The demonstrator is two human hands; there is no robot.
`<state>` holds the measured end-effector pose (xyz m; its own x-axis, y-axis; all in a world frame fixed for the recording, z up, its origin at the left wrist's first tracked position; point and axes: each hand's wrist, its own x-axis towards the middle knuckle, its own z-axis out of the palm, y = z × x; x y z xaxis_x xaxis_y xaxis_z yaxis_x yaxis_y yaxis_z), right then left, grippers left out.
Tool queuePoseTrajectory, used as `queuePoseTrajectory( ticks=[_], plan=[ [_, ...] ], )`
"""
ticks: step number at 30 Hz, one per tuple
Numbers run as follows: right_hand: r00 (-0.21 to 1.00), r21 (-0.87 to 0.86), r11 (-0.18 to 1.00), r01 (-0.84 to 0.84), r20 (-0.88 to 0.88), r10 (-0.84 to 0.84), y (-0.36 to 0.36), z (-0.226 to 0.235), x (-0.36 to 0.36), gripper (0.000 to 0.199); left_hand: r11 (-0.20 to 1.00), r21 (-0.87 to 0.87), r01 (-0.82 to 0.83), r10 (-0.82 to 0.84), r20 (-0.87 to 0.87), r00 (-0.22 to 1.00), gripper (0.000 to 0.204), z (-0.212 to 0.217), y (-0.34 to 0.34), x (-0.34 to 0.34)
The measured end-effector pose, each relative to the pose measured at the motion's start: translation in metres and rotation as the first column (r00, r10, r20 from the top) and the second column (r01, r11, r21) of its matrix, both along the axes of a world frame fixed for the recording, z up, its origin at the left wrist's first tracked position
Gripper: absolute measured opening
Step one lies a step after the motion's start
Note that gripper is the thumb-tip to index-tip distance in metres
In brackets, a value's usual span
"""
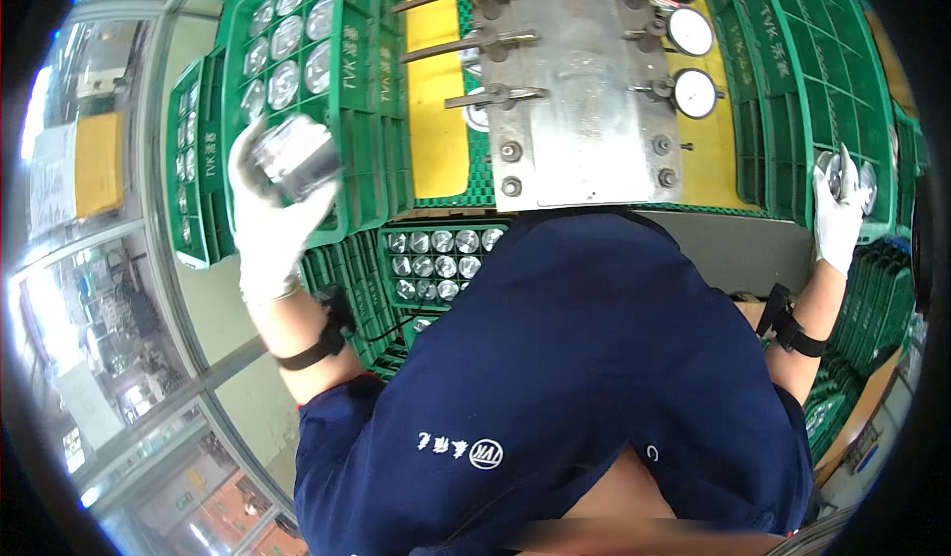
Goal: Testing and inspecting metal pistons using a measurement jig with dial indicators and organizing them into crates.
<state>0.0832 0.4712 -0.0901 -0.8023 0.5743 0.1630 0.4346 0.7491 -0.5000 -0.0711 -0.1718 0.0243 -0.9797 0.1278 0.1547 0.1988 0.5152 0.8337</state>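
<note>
Gloved left hand (269, 209) grips a shiny metal cylinder (294, 156); right hand (838, 217) clasps another (844, 174).

Gloved left hand (269, 199) and right hand (838, 214) each hold a shiny metal part (294, 155).

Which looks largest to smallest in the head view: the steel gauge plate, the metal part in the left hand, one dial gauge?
1. Steel gauge plate, clearly largest.
2. Metal part held in the left hand; it is nearer the camera, so its lead is unsure.
3. Dial gauge.

White lettering on green crates (210, 155)
</note>
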Motion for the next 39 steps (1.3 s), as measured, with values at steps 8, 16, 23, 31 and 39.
queuePoseTrajectory(
  ticks=[8,16,23,31,39],
  plan=[
    [0.964,0.396,0.917,-0.040,0.258,-0.069,-0.006,0.004,-0.018,0.047,0.919,0.353,0.174,-0.206,0.054,0.977,0.101,-0.017,0.091,-0.001],
    [0.980,0.183,0.979,0.092,-0.188,-0.057,-0.020,-0.001,-0.009,0.041,0.887,0.339,0.315,-0.340,0.016,0.940,0.105,-0.023,0.137,-0.004],
    [0.840,-0.284,0.799,-0.530,-0.308,0.448,-0.167,0.056,-0.068,0.039,0.815,-0.426,0.392,-0.483,-0.128,0.866,0.090,-0.054,0.194,-0.009],
    [0.797,-0.995,0.005,-0.099,-0.076,0.599,-0.223,0.033,-0.085,0.076,0.728,-0.616,0.299,-0.509,-0.194,0.839,0.086,-0.072,0.206,-0.014],
    [0.836,-0.990,-0.053,-0.134,-0.141,0.530,-0.236,0.023,-0.085,0.088,0.820,-0.411,0.398,-0.508,-0.202,0.838,0.089,-0.096,0.211,-0.036]
  ],
)
